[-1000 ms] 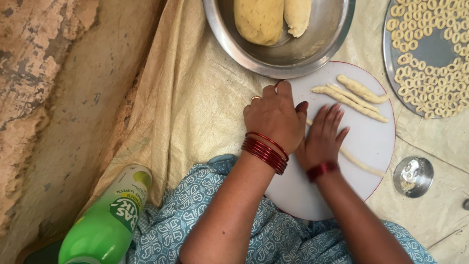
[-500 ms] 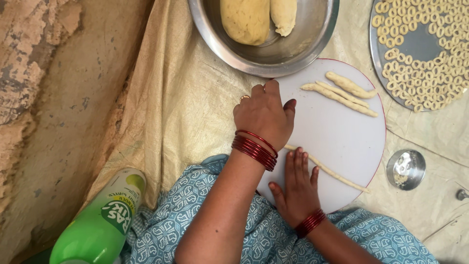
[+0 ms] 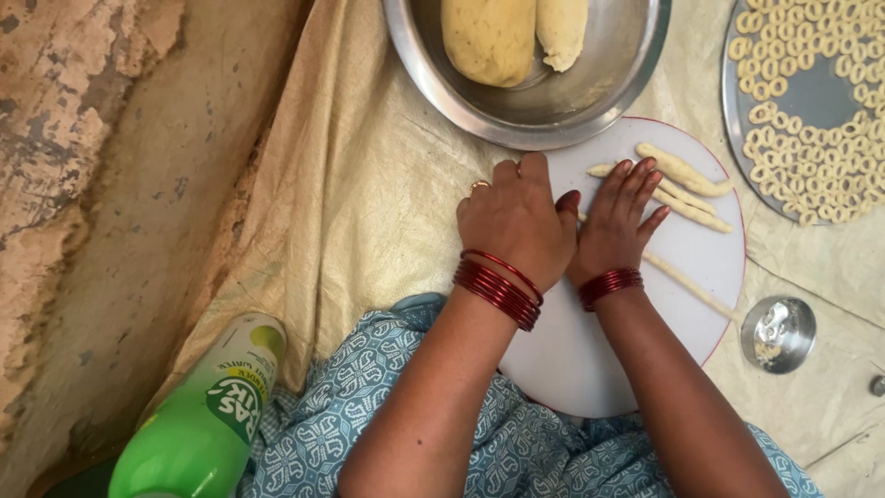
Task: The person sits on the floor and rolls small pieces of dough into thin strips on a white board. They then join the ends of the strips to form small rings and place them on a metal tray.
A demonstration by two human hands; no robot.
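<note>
Both hands, left hand [image 3: 516, 219] and right hand [image 3: 619, 219], are laid flat side by side on the round white board [image 3: 590, 360], grasping nothing. A thin dough rope [image 3: 687, 286] is pressed beneath the right palm, and shorter dough sticks [image 3: 687, 189] are seen just beyond the fingertips.

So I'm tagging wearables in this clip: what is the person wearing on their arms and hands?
Both forearms are bare, with no sleeves in view. The left hand has a stack of thin red bangles at the wrist and a small ring on one finger. The right hand has a narrower stack of red bangles at its wrist. No gloves or watch are visible.
</note>
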